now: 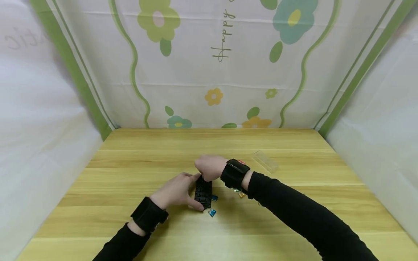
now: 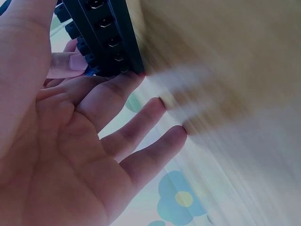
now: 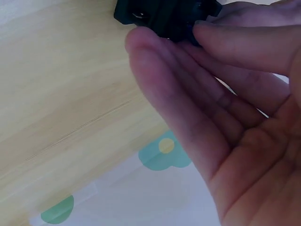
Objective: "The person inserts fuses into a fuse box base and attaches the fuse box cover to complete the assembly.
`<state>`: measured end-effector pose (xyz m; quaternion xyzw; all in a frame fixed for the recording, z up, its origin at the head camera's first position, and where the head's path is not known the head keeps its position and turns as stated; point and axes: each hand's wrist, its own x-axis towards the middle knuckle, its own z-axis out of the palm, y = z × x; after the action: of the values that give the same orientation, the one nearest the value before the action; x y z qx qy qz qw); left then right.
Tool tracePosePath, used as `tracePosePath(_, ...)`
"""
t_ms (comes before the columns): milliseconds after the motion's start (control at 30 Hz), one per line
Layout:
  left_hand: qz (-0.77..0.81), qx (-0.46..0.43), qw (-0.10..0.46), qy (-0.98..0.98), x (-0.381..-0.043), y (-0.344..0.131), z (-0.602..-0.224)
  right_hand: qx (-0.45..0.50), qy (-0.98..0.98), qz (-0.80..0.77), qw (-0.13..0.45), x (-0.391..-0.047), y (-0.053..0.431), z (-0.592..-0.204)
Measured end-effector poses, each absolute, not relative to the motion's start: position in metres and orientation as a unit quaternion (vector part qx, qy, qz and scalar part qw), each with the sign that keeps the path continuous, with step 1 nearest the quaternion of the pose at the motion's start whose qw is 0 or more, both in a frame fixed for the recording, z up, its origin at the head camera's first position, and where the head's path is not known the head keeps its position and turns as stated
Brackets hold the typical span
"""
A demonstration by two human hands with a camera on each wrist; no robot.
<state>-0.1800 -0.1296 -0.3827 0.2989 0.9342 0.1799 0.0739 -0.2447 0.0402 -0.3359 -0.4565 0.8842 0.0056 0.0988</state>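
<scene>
Where the left hand (image 1: 176, 190) met the strip (image 1: 203, 194), it gripped one long side between a spread thumb at the near end and fingers toward the far end; the strip was likely light, stiff plastic, not very slippery, its long edges probably the safest hold, away from small raised parts that might snap; it was over the middle of the table (image 1: 130, 170), though whether resting or just raised I could not tell; it looked black and narrow, knobbly on one face, with a row of holes glinting metal on another; the right hand (image 1: 209, 167) pinched its far end; blue chips (image 1: 212, 212) lay just to its right.
</scene>
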Motion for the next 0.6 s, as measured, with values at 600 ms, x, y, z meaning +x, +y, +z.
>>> tracePosePath(600,0.188,0.307,0.077,0.93,-0.182,-0.13,-0.383,-0.458,0.888,-0.003,0.032,-0.244,0.04,-0.348)
